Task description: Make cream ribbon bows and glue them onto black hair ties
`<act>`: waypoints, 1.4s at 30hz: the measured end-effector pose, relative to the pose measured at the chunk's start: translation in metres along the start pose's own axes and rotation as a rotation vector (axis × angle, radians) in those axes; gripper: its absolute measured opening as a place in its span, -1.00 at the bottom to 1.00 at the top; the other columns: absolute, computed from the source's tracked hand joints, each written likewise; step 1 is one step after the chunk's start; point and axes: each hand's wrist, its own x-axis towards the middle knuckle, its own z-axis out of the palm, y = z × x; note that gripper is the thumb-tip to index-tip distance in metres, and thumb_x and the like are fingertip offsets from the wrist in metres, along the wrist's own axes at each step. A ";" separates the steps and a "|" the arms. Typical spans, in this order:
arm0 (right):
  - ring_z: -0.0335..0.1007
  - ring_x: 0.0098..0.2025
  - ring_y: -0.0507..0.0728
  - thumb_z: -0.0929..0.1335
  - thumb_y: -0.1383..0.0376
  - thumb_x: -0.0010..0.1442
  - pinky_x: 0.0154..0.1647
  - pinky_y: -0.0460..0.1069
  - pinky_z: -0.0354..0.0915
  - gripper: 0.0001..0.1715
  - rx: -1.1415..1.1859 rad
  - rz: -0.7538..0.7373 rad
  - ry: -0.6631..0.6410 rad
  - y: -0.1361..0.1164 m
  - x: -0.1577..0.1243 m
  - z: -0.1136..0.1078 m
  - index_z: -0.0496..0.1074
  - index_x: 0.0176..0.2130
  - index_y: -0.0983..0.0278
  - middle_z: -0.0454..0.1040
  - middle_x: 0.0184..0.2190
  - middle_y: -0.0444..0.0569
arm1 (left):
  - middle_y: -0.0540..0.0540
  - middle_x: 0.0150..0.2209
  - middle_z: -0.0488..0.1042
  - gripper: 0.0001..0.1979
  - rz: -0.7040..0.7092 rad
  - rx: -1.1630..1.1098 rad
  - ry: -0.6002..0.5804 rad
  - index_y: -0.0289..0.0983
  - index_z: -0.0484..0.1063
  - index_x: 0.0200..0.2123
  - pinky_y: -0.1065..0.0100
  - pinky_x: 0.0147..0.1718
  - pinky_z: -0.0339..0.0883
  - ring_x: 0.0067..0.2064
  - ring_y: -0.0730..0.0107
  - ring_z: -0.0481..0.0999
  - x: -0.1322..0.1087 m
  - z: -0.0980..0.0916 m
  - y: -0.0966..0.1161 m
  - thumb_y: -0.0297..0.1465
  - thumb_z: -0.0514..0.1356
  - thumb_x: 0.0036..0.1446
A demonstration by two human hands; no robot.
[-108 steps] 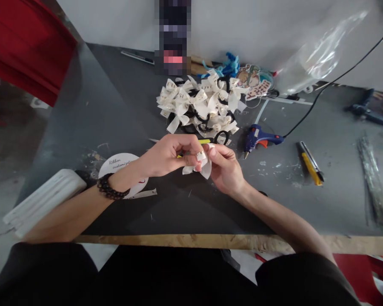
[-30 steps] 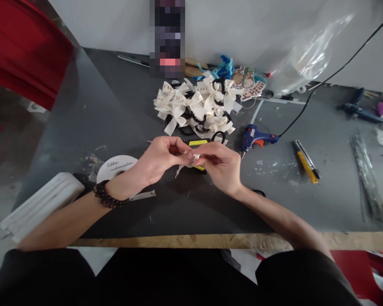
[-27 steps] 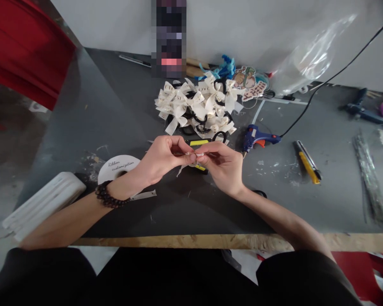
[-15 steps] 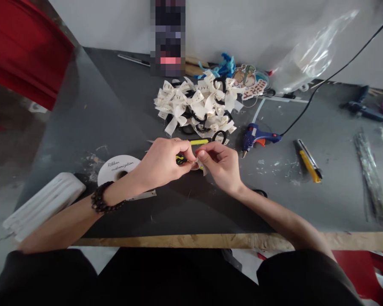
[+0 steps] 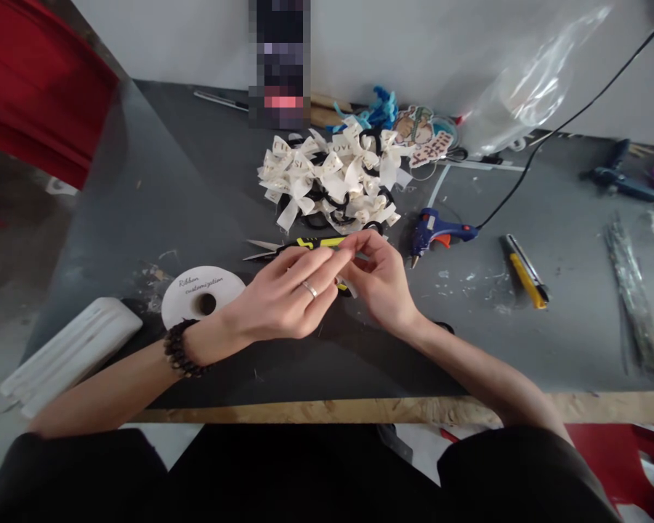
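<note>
My right hand (image 5: 380,285) is closed in a pinch on a short piece of whitish ribbon (image 5: 352,288), whose tail shows below the fingertips. My left hand (image 5: 294,292), back upward with a ring on one finger, reaches over to the same spot. Its fingertips meet those of the right hand and seem closed on the ribbon, though the thumb is hidden. Under the hands lie black and yellow scissors (image 5: 312,242), blades pointing left. Behind them is a pile of white printed ribbon bows (image 5: 332,171) on black hair ties. A ribbon spool (image 5: 177,298) lies beside my left wrist.
A blue glue gun (image 5: 433,231) with a black cord lies right of the hands. Farther right are a yellow box cutter (image 5: 526,280) and a bundle of thin strips (image 5: 637,298). A white device (image 5: 76,352) stands at the left, and a plastic bag (image 5: 517,102) at the back.
My left hand has turned its back upward and its fingers now stretch over to my right fingertips. More of the scissors shows. My right hand stays pinched in nearly the same place.
</note>
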 end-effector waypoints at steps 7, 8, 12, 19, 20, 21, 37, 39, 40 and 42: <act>0.22 -0.38 0.00 0.54 0.07 0.31 -0.40 -0.06 0.30 -0.67 -0.051 -0.086 -0.016 0.003 -0.001 0.002 0.45 -0.09 0.16 0.27 -0.27 -0.16 | -0.18 -0.19 0.69 -0.79 0.014 0.046 -0.095 -0.15 0.56 -0.33 -0.15 0.12 0.51 -0.02 0.00 0.65 0.002 0.001 0.003 -0.44 0.21 0.39; 0.24 -0.37 0.01 0.54 0.06 0.32 -0.39 -0.06 0.31 -0.66 -0.060 -0.116 -0.016 0.005 -0.001 0.001 0.44 -0.09 0.16 0.28 -0.26 -0.15 | -0.17 -0.24 0.68 -0.77 0.037 0.112 -0.030 -0.17 0.52 -0.37 -0.09 0.06 0.53 -0.06 0.03 0.65 0.004 0.002 0.005 -0.46 0.20 0.38; 0.35 -0.29 0.06 0.45 0.05 0.42 -0.29 -0.01 0.37 -0.74 -0.153 -0.276 -0.072 0.006 0.000 -0.004 0.47 -0.06 0.15 0.39 -0.20 -0.08 | -0.07 -0.31 0.65 -0.86 -0.020 0.139 0.200 -0.22 0.45 -0.36 0.21 -0.18 0.52 -0.21 0.23 0.65 0.011 0.000 0.010 -0.49 0.23 0.28; 0.49 -0.06 0.17 0.56 0.19 0.30 -0.09 0.10 0.52 -0.78 -0.348 -0.349 -0.071 -0.013 -0.011 0.001 0.57 -0.06 0.12 0.46 -0.04 -0.01 | -0.05 -0.25 0.67 -0.92 -0.251 -0.066 0.158 -0.23 0.46 -0.34 0.34 -0.24 0.41 -0.20 0.29 0.67 0.016 -0.016 0.012 -0.46 0.30 0.20; 0.50 -0.08 0.15 0.53 0.25 0.32 -0.11 0.08 0.52 -0.83 -0.340 -0.341 -0.062 -0.013 -0.012 0.001 0.57 -0.08 0.12 0.47 -0.07 -0.03 | -0.05 -0.25 0.66 -0.93 -0.271 -0.097 0.141 -0.23 0.47 -0.33 0.33 -0.25 0.40 -0.21 0.29 0.66 0.017 -0.016 0.012 -0.45 0.31 0.20; 0.50 -0.08 0.14 0.51 0.28 0.34 -0.11 0.07 0.52 -0.87 -0.336 -0.348 -0.068 -0.012 -0.011 0.001 0.58 -0.08 0.13 0.47 -0.09 -0.04 | -0.06 -0.27 0.66 -0.94 -0.308 -0.162 0.126 -0.23 0.48 -0.31 0.34 -0.26 0.40 -0.22 0.29 0.65 0.017 -0.017 0.011 -0.43 0.32 0.20; 0.53 -0.05 0.26 0.58 0.23 0.28 -0.10 0.21 0.50 -0.62 -0.777 -1.038 0.243 0.010 0.014 -0.018 0.60 0.05 -0.11 0.45 -0.05 -0.01 | -0.03 -0.27 0.60 -0.75 -0.844 -1.069 -0.071 -0.25 0.54 -0.30 0.39 -0.20 0.44 -0.19 0.42 0.60 0.026 -0.017 -0.008 -0.42 0.53 0.00; 0.55 -0.12 0.21 0.58 0.30 0.26 -0.11 0.18 0.44 -0.70 -0.899 -1.239 0.244 0.009 0.017 -0.023 0.65 -0.11 -0.14 0.53 -0.15 -0.10 | -0.01 -0.30 0.59 -0.73 -0.838 -1.048 -0.104 -0.25 0.53 -0.32 0.38 -0.22 0.43 -0.24 0.44 0.57 0.027 -0.018 -0.008 -0.43 0.55 -0.03; 0.56 -0.16 0.18 0.59 0.32 0.24 -0.14 0.16 0.42 -0.71 -0.934 -1.323 0.236 0.007 0.018 -0.025 0.65 -0.16 -0.14 0.56 -0.20 -0.15 | -0.01 -0.32 0.57 -0.72 -0.837 -1.036 -0.115 -0.25 0.53 -0.33 0.38 -0.23 0.43 -0.26 0.44 0.56 0.027 -0.020 -0.008 -0.44 0.56 -0.04; 0.55 -0.25 0.10 0.61 0.32 0.21 -0.23 0.10 0.37 -0.73 -0.976 -1.466 0.221 0.004 0.021 -0.028 0.65 -0.25 -0.11 0.61 -0.26 -0.24 | 0.01 -0.36 0.54 -0.71 -0.841 -1.021 -0.119 -0.25 0.53 -0.35 0.38 -0.25 0.43 -0.29 0.45 0.54 0.028 -0.022 -0.007 -0.45 0.57 -0.07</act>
